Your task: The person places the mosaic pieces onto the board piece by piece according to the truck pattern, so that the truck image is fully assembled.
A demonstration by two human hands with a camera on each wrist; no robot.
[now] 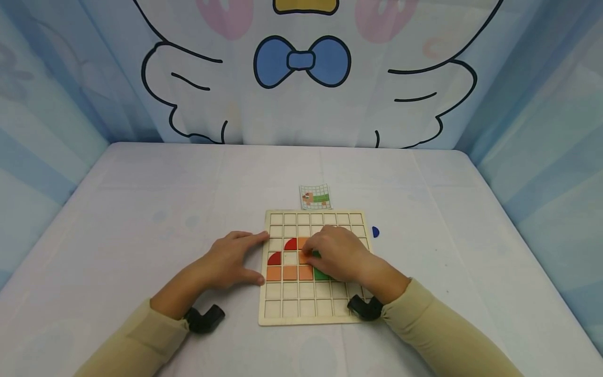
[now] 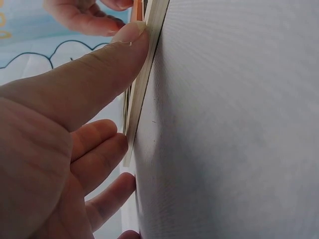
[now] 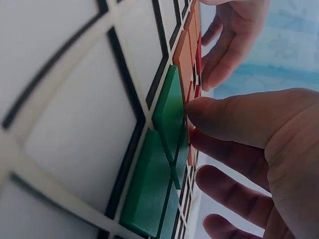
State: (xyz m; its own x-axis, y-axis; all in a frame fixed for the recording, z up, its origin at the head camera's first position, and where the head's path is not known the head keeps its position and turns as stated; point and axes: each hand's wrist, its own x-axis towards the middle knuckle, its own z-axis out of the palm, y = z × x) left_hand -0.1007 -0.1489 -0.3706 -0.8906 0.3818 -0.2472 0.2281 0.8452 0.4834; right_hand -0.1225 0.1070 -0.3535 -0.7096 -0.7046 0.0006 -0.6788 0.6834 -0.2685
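A wooden grid board (image 1: 292,309) lies flat on the table. My left hand (image 1: 231,262) rests at the board's left edge, thumb and fingers spread along it; the left wrist view shows the thumb (image 2: 107,74) touching the rim. Over the middle of the board, my right hand (image 1: 336,251) pinches an orange square tile (image 1: 303,257) at its cell. Two red quarter-round tiles (image 1: 275,258) and a row of orange tiles (image 1: 289,273) sit to its left and below. Green tiles (image 3: 172,112) fill cells beside the orange ones, partly hidden by my right hand.
A small picture card (image 1: 315,198) with a grid drawing lies just beyond the board. Off the board's right side is a blue half-round tile (image 1: 375,232). A white cloth covers the table (image 1: 165,209), with printed curtains (image 1: 301,110) around it.
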